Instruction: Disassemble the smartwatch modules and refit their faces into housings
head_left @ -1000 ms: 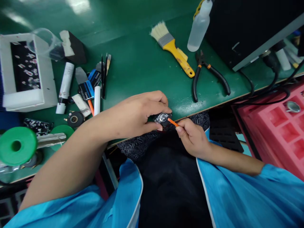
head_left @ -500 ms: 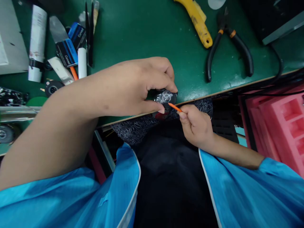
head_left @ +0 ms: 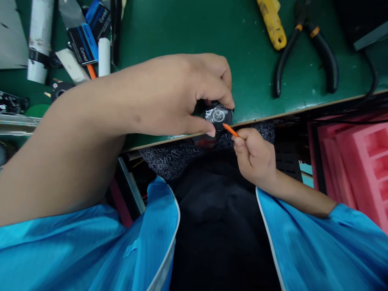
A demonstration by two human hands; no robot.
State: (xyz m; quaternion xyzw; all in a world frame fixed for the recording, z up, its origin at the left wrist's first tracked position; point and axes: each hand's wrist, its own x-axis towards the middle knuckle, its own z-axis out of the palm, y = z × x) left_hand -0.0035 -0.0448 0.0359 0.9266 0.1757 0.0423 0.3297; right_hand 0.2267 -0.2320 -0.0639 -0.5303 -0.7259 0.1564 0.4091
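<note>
My left hand (head_left: pixel 200 89) pinches a small round black part (head_left: pixel 218 114) between thumb and fingers at the front edge of the green table. Shiny clear film covers part of its top around a pale ring. My right hand (head_left: pixel 256 155) is closed on a thin orange pointed stick (head_left: pixel 230 130), perhaps a pry tool. Its tip touches or nearly touches the near rim of the black part; I cannot tell which. The underside of the part and the stick's rear end are hidden.
Black-handled pliers (head_left: pixel 303 52) and a yellow cutter (head_left: pixel 273 26) lie at the back right. Blue-and-black packets marked "Curved" (head_left: pixel 83 44), a white cylinder (head_left: pixel 104 56) and black tweezers (head_left: pixel 115 32) lie at left. Pink foam trays (head_left: pixel 360 161) stand below the table's right edge.
The view has shifted, so table items sit higher in the picture. Both hands keep their grips, and the orange tip stays at the black part's near rim.
</note>
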